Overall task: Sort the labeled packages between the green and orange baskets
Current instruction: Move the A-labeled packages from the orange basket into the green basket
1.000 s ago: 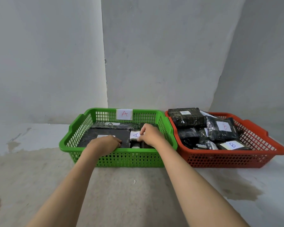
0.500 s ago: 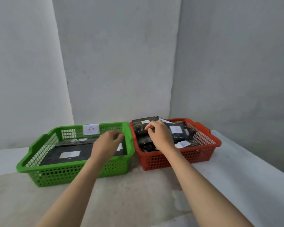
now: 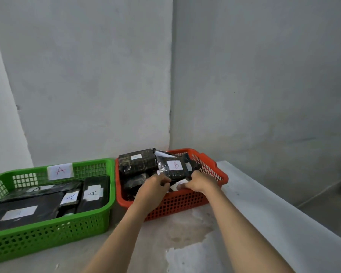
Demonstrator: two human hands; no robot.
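I had both hands, left hand (image 3: 153,187) and right hand (image 3: 198,182), fingers clamped on a B-labelled package (image 3: 173,170) in the orange basket (image 3: 215,170), apparently to lift it for sorting.

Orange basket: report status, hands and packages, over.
Both hands in orange basket. Left hand and right hand grip a black package labeled B. Green basket holds A packages. Nothing in the way.

"A" on green basket (image 3: 47,241), package (image 3: 91,196)
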